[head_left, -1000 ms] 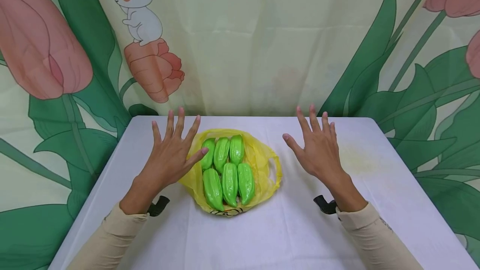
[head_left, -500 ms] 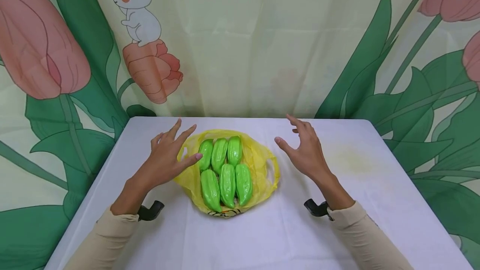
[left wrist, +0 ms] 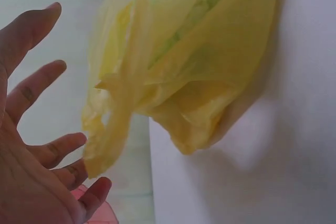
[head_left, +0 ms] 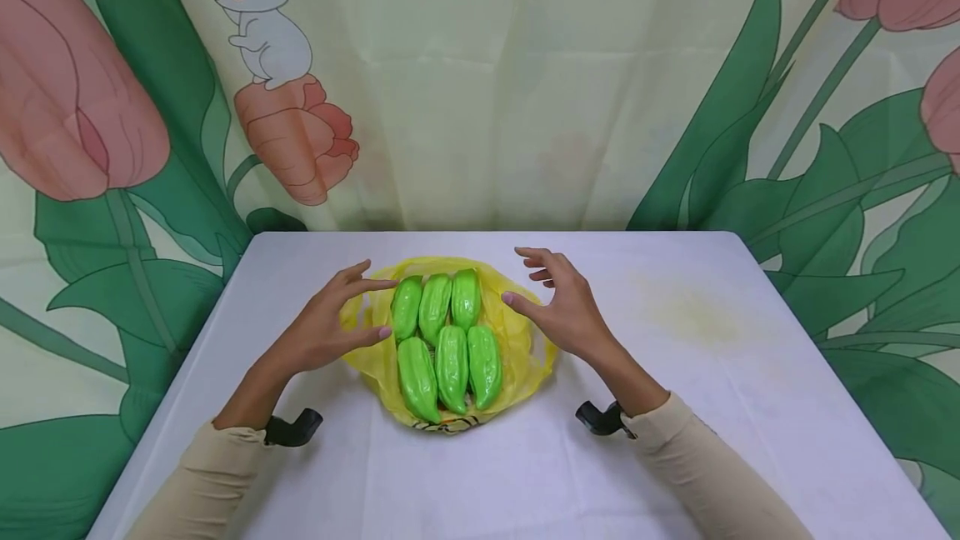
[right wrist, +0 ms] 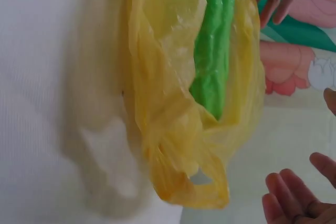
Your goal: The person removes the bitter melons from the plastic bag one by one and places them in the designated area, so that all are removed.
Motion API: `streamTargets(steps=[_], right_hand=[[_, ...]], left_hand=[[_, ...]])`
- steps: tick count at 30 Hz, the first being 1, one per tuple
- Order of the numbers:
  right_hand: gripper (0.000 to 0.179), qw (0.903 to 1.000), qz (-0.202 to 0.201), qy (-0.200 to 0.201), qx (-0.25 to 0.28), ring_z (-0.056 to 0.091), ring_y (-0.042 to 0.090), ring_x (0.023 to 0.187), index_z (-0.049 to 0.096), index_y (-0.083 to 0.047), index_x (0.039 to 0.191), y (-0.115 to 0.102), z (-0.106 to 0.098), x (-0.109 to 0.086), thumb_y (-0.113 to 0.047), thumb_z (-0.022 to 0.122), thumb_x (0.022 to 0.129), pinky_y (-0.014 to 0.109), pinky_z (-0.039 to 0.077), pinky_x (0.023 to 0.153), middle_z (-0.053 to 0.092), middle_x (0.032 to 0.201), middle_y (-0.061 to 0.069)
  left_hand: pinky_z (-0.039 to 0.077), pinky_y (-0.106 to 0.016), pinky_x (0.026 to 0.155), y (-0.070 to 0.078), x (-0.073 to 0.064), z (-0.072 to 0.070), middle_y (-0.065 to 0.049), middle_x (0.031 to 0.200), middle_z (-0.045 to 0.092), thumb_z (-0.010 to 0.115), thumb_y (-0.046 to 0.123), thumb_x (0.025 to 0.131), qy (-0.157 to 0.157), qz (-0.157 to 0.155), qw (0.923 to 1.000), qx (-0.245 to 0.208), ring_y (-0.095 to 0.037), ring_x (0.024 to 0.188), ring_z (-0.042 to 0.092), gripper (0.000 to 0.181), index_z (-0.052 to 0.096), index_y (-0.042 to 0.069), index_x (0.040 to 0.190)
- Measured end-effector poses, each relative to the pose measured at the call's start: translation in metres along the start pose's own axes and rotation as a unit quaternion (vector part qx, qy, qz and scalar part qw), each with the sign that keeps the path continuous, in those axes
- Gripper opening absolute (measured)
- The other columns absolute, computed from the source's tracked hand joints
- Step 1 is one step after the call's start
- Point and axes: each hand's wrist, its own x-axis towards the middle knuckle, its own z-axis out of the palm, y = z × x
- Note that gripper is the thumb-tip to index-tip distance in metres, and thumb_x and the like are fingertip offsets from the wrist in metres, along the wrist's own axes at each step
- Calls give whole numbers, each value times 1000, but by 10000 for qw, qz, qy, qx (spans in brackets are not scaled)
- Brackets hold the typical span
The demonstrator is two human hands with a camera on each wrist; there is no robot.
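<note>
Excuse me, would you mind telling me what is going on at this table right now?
A person sits at a white table with a yellow plastic bag spread open in front of them. Six green vegetables lie on it in two rows of three. The left hand and the right hand hover at either side of the bag, fingers relaxed and slightly curled. Neither hand grips anything; whether the fingertips touch the plastic is unclear.

White table (head_left: 675, 457); yellow plastic bag (head_left: 517, 357) lies at centre, six green peppers (head_left: 450, 332) on it.
</note>
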Motion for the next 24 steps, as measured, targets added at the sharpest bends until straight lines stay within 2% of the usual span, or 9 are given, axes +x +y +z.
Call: streamTargets(steps=[3, 7, 12, 18, 24], right_hand=[[66, 9999, -63, -125, 79, 64, 33, 124, 57, -22, 151, 0, 8, 2, -31, 85, 92, 53, 52, 107, 63, 137, 13], [64, 9992, 42, -353, 165, 65, 35, 123, 57, -23, 151, 0, 19, 5, -31, 84, 93, 56, 53, 105, 63, 138, 16], [63, 9977, 129, -622, 217, 67, 34, 120, 57, -21, 150, -1, 33, 8, -31, 83, 94, 54, 55, 103, 64, 138, 16], [63, 9948, 182, -960, 291, 69, 35, 119, 57, -17, 150, 0, 48, 14, -33, 82, 95, 53, 57, 100, 63, 139, 16], [62, 9932, 364, -1101, 41, 69, 35, 120, 57, -16, 149, 3, 59, 22, -30, 83, 95, 49, 58, 100, 61, 140, 16]], left_hand=[[26, -82, 115, -6, 1, 3, -17, 175, 25, 86, 34, 90, -54, 54, 9999, -114, -47, 161, 23, 66, 62, 21, 150], [26, -82, 114, -12, 2, 9, -19, 174, 26, 87, 32, 90, -113, 78, 9997, -200, -48, 160, 23, 66, 63, 20, 149], [27, -82, 114, -17, 2, 15, -22, 173, 26, 87, 32, 89, -149, 26, 9997, -204, -50, 159, 24, 67, 62, 22, 150], [27, -79, 117, -20, 4, 18, -21, 169, 34, 87, 29, 89, -195, -86, 9993, -300, -49, 158, 27, 72, 57, 19, 153], [25, -77, 120, -21, 8, 19, -18, 166, 40, 87, 29, 89, -304, -176, 9986, -389, -48, 158, 26, 74, 55, 20, 155]])
